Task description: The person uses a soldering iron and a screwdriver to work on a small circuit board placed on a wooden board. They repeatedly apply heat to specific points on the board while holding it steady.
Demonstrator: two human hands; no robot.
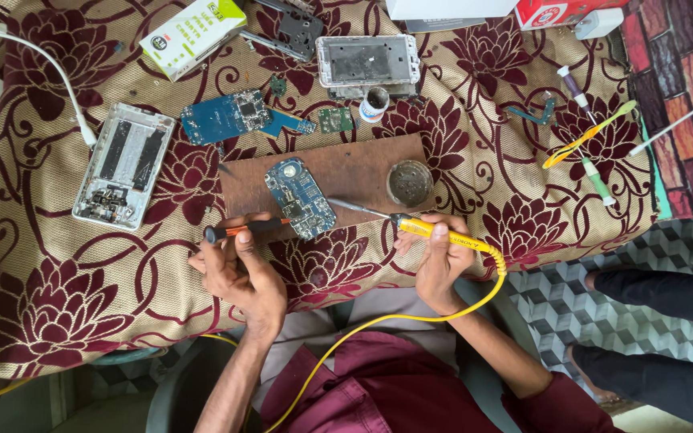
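A blue phone circuit board (301,196) lies on a brown wooden board (346,172) on the cloth-covered table. My left hand (234,269) grips a small tool with an orange and black handle (246,229), its tip against the circuit board's lower left edge. My right hand (440,256) holds a yellow soldering iron (431,230); its metal tip points left and ends just right of the circuit board. The iron's yellow cord (411,317) loops down over my lap. A round metal tin (410,183) sits on the wooden board to the right.
On the floral cloth lie another blue circuit board (226,116), an opened white phone shell (124,166), a phone frame (367,60), a small pot (374,104), a green-white box (192,34), tweezers and screwdrivers (587,136). Another person's legs (659,321) are at lower right.
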